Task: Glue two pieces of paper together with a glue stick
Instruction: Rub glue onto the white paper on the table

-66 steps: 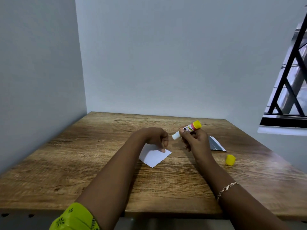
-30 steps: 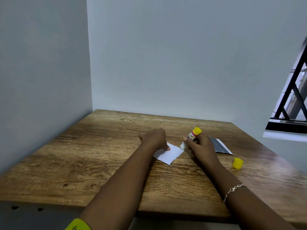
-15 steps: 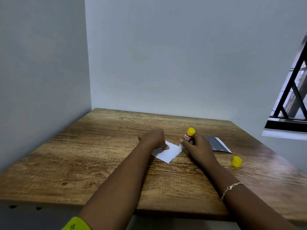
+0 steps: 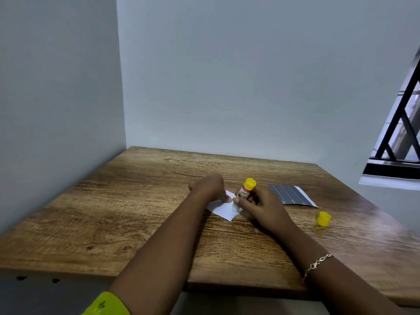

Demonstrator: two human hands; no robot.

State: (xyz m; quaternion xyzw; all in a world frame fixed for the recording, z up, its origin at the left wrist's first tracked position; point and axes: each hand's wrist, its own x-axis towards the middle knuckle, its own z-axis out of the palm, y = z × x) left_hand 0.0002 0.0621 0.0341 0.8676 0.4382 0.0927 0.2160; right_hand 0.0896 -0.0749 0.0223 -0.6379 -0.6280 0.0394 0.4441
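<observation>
— Scanning from the left: what's on the surface [image 4: 136, 212]?

— My left hand [image 4: 208, 187] sits over the far corner of the white paper [image 4: 219, 210]; its fingers [image 4: 227, 199] are bent down and hold nothing; one tip presses the sheet flat.

— And the glue stick?

— Just right of that fingertip; the glue stick [image 4: 245, 192] stands tilted, yellow base up and leaning away to the right, white tip down on the sheet near its right corner; my right hand [image 4: 261, 205] grips the barrel, fingers curled round it.

— Which way should the stroke run?

— Toward me and leftward, I judge; the bare paper lies that way from the tip, and the left hand anchors it. Further right lies the dark lined paper [image 4: 288, 194], apart from the white sheet and nearer my right hand; rightmost is the yellow cap [image 4: 323, 219], off the stick; the two sheets aren't joined yet.
</observation>
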